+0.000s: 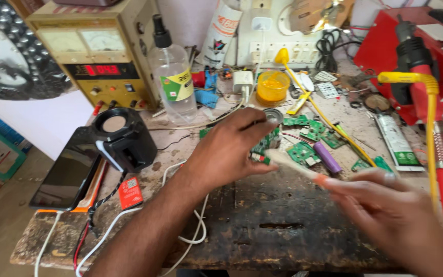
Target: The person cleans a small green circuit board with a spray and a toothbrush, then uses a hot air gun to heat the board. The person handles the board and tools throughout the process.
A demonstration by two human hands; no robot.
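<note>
The left hand [229, 146] grips a small green circuit board [265, 146] above the worn wooden bench [278, 225], fingers curled round it. The board is narrow, with tiny parts along its edge. The right hand [385, 205], blurred, seems to pinch a pale brush [290, 163] whose bristles touch the board.

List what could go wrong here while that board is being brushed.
1. The left hand pinches the small green circuit board only at its edge; the brush in the right hand might flick it loose.
2. Loose green boards and a purple battery cell lie just behind; a stray stroke could scatter them.
3. The open yellow cup stands among cables and could be tipped.
</note>
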